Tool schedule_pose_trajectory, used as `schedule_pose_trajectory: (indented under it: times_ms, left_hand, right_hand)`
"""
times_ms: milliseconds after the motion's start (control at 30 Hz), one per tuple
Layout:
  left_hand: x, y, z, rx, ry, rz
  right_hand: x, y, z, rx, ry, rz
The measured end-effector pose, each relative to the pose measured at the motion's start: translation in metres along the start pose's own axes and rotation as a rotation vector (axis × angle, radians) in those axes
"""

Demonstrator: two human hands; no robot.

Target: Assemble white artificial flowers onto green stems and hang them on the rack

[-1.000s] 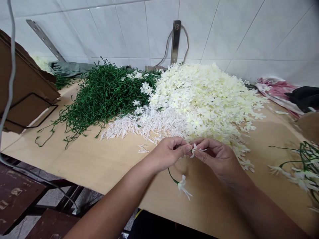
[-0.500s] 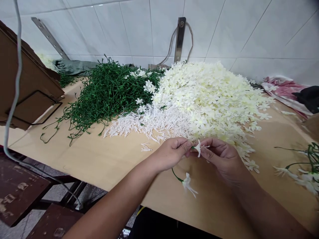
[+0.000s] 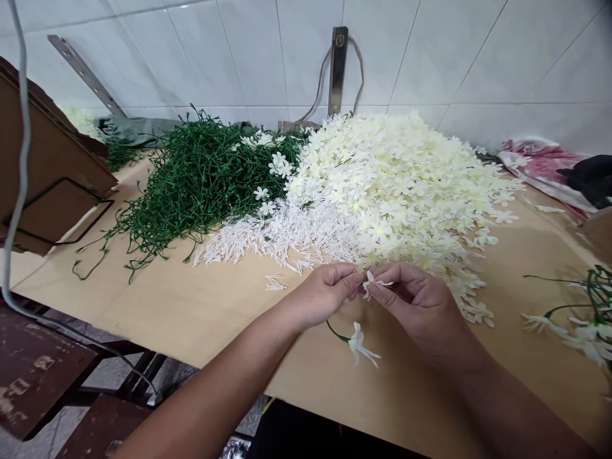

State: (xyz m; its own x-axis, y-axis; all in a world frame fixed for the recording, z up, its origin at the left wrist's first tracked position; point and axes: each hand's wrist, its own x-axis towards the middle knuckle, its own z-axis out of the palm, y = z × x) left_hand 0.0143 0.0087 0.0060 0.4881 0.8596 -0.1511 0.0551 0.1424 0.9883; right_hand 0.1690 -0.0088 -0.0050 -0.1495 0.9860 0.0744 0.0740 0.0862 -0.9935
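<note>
Head view: a small white flower is held between the two hands, just above the front part of the bench. The grip of the left hand is pinched together on a green stem, of which only a short piece shows at the flower's base. The grip of the right hand is clamped on the white flower itself, thumb and finger set against its petals; which finger bears on it cannot be told. Below the left hand, a second blossom is hung at the end of a curved green stalk, its upper end hidden by the hand.

Behind the hands, a large mound of pale flower heads is heaped, with a tangled pile of green stems to its left. Between them, toward the front, a heap of thin white sticks is spread, and a few loose sticks are left apart, nearer the left forearm. At the right edge, flowers on green stems are laid in a bunch. Farther back, a pink-and-white cloth is crumpled beside a black cloth.
</note>
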Motion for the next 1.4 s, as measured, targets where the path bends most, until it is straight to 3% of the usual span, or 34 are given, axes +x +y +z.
schedule_pose_trajectory:
  times_ms: [267, 533, 800, 1200, 1400]
  left_hand:
    - [0.001, -0.004, 0.003, -0.081, -0.016, 0.026]
    - [-0.002, -0.003, 0.000, -0.023, -0.129, 0.031]
    - [-0.002, -0.006, -0.002, 0.014, -0.180, 0.074]
    - [-0.002, -0.007, -0.002, 0.086, -0.213, 0.044]
    - [-0.002, -0.005, -0.001, 0.076, -0.199, 0.023]
  right_hand:
    - [-0.001, -0.001, 0.002, 0.087, -0.037, -0.080]
    - [0.004, -0.003, -0.008, 0.076, -0.189, 0.014]
    - [0.006, 0.000, -0.010, 0.103, -0.231, 0.034]
    - [0.005, -0.001, -0.010, 0.101, -0.253, 0.126]
    - [0.002, -0.001, -0.005, 0.043, -0.161, 0.091]
